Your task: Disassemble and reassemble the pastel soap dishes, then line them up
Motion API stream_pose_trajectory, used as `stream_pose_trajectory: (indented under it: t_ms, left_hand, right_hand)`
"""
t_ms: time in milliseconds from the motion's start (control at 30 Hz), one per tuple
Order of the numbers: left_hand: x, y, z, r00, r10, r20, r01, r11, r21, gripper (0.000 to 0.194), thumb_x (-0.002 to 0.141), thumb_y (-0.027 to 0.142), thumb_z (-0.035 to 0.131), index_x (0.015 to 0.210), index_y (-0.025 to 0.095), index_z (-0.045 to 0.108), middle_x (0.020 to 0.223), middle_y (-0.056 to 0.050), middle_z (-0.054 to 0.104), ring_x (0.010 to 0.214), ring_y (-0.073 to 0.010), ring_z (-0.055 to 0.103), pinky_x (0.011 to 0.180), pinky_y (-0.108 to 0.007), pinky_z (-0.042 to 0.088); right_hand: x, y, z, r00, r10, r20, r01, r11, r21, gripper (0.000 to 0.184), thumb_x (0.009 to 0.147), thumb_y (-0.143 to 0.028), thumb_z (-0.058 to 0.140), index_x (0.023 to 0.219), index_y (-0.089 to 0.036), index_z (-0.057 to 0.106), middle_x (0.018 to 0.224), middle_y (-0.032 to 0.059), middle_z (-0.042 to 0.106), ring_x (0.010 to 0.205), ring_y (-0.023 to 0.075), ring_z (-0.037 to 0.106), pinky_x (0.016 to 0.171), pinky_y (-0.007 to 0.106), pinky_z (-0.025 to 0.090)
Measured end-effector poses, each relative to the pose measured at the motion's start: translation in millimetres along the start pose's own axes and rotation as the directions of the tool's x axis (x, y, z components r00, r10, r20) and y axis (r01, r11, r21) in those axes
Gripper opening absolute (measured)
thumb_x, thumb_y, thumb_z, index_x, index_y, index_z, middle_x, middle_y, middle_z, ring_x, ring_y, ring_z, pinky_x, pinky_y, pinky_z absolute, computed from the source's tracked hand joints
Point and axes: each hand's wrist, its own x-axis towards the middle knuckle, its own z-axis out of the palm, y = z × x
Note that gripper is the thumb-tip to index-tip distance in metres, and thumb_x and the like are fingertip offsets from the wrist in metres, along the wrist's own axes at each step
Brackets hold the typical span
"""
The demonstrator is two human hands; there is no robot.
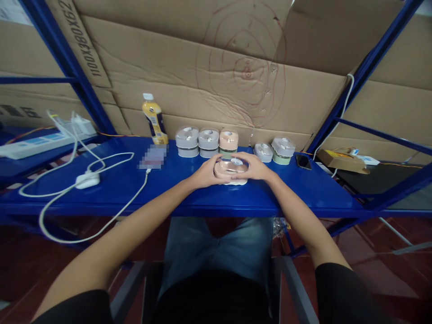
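Observation:
Between my two hands is a small pinkish lidded box (231, 167) with a clear top and a round sticker; a pale edge shows beneath it at the blue tabletop. My left hand (207, 173) is wrapped round its left side, and my right hand (254, 165) curves round the right side. Behind it stands a peach box (228, 140) on a green one. To its left are two stacks of grey boxes (187, 141) (209, 143). On the right sit a single grey box (263, 152) and a grey box on a light green one (283, 150).
A yellow drink bottle (155, 120) stands at the back left, near a blurred-out flat item (154, 156) with a white cable. A charger (87, 179) and looping cable lie at left. A dark phone (303, 162) lies at right. Cardboard (168, 58) walls the back.

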Motion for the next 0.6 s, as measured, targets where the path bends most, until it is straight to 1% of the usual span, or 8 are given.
stream_pose_trajectory:
  t_ms: [100,167,267,367,500,600]
  left_hand:
    - [0.0,-0.5,1.4,0.999,-0.027,0.023,0.027,0.999,-0.032,0.119,0.068,0.059,0.097,0.164,0.021,0.038,0.146,-0.019,0.068,0.134,-0.0426,0.069,0.115,-0.060,0.055]
    - [0.4,0.3,1.8,0.999,-0.023,0.033,0.024,0.999,-0.035,0.123,0.067,0.058,0.098,0.167,0.021,0.035,0.151,-0.020,0.065,0.140,-0.0444,0.065,0.118,-0.061,0.053]
    - [0.9,2.1,3.3,0.999,-0.005,0.044,0.006,1.000,-0.012,0.124,0.067,0.055,0.099,0.168,0.022,0.035,0.164,-0.022,0.055,0.150,-0.0477,0.057,0.122,-0.062,0.049]
    - [0.9,2.4,5.3,0.998,-0.015,0.059,0.014,1.000,0.016,0.127,0.065,0.057,0.099,0.169,0.022,0.034,0.168,-0.022,0.050,0.153,-0.0489,0.053,0.124,-0.064,0.047]
    - [0.9,-1.0,5.5,0.994,-0.043,0.100,0.040,0.999,0.033,0.126,0.065,0.062,0.099,0.167,0.021,0.037,0.163,-0.023,0.056,0.150,-0.0487,0.056,0.122,-0.064,0.049]
    - [1.2,-7.9,3.4,0.995,-0.031,0.099,0.027,0.999,0.043,0.119,0.068,0.064,0.096,0.163,0.019,0.041,0.158,-0.023,0.060,0.146,-0.0471,0.060,0.120,-0.062,0.051]
  right_hand:
    - [6.0,-5.2,7.8,0.998,-0.043,0.045,0.043,0.999,-0.018,0.088,0.073,-0.062,0.095,0.150,-0.027,0.070,0.148,0.0121,0.074,0.136,0.0355,0.070,0.120,0.053,0.052]
    - [7.6,-6.2,8.5,0.998,-0.047,0.051,0.048,0.999,-0.025,0.087,0.076,-0.063,0.093,0.150,-0.026,0.070,0.147,0.0130,0.074,0.134,0.0352,0.071,0.119,0.053,0.053]
    - [7.7,-6.6,6.0,0.997,-0.035,0.072,0.039,0.998,-0.045,0.084,0.078,-0.064,0.091,0.149,-0.025,0.071,0.143,0.0133,0.076,0.131,0.0353,0.072,0.116,0.054,0.055]
    - [7.2,-7.1,6.3,0.995,-0.021,0.094,0.028,0.996,-0.079,0.084,0.078,-0.065,0.091,0.151,-0.028,0.069,0.141,0.0121,0.076,0.128,0.0359,0.072,0.114,0.055,0.055]
    - [4.2,-6.3,12.5,0.993,0.010,0.121,0.004,0.993,-0.115,0.092,0.079,-0.067,0.090,0.157,-0.025,0.064,0.137,0.0138,0.074,0.127,0.0363,0.071,0.114,0.056,0.054]
    - [-2.8,-4.3,10.0,0.988,0.004,0.153,0.012,0.994,-0.104,0.101,0.078,-0.065,0.091,0.164,-0.025,0.056,0.145,0.0149,0.069,0.133,0.0366,0.067,0.116,0.056,0.053]
